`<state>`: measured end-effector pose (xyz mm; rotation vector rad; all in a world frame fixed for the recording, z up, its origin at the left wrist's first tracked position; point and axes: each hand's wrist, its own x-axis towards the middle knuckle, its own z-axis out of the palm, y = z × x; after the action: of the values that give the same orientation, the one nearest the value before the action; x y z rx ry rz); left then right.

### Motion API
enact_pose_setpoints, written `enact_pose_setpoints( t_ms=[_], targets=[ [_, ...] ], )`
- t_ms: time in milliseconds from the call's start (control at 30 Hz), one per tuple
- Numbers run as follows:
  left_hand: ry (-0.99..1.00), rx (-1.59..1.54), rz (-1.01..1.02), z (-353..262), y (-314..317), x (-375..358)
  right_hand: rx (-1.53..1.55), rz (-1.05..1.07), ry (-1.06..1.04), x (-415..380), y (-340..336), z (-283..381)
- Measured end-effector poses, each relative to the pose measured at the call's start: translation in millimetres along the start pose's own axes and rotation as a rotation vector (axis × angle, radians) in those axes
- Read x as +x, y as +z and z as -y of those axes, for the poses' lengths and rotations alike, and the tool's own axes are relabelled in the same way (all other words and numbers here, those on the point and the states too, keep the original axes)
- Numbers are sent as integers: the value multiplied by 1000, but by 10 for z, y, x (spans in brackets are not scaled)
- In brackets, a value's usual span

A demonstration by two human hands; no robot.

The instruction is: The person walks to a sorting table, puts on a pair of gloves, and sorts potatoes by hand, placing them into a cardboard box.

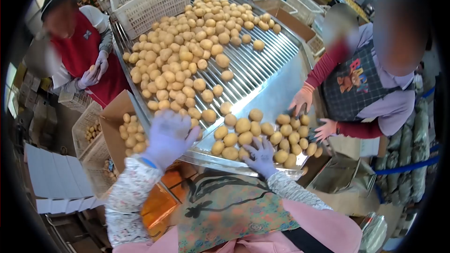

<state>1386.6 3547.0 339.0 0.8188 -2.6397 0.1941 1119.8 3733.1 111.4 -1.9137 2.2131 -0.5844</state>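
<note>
Bare rollers [262, 63] leave room between the potato heap [178, 56] and a co-worker's glove [302, 99]; nearer, loose potatoes [243, 125] block passage.

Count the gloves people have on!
6: on the nearest person's left hand and right hand, both hands of the worker in the red apron, both hands of the worker in the checked apron. More may be hidden farther back.

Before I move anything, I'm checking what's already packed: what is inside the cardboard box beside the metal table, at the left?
The cardboard box holds potatoes; only their upper layer shows. Whatever lies beneath them, including the bottom, is covered.
</note>
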Motion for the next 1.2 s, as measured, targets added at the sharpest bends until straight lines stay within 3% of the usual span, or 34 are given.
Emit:
enact_pose_setpoints(
  t_ms=[133,200,267,333,400,500,733,800,867,1000,1067,1133,1200],
  targets=[
    [99,113,-155,-327,-1297,370,-51,-10,-27,-6,85,-34],
    [114,225,-47,-451,-1725,367,-35,-13,-28,-21,106,-53],
    [246,231,-396,-605,-1879,390,-95,7,-39,-35,132,-89],
    [220,229,-347,-754,-2221,346,-895,-191,-70,-56,422,-106],
    [198,199,-287,-836,-2382,352,-79,-27,-25,-103,150,-90],
    [237,160,-363,-818,-2424,427,-86,-131,-104,-187,174,-145],
    [266,73,-415,-570,-2439,620,-93,-72,-111,-21,206,-212],
    [270,40,-412,-539,-2449,619,-375,-59,-168,-18,197,-142],
    [275,9,-408,-573,-2460,579,-82,-53,-97,-111,94,-113],
    [273,-110,-403,-566,-2467,464,-31,-19,-35,-107,-4,-32],
    [254,-166,-330,-486,-2289,392,-104,31,-51,-32,70,-118],
    [146,22,-46,-334,-1759,233,-52,5,-25,-37,59,-73],
    [170,-8,-100,-154,-964,65,-66,13,-18,-32,56,-69]
  ],
)
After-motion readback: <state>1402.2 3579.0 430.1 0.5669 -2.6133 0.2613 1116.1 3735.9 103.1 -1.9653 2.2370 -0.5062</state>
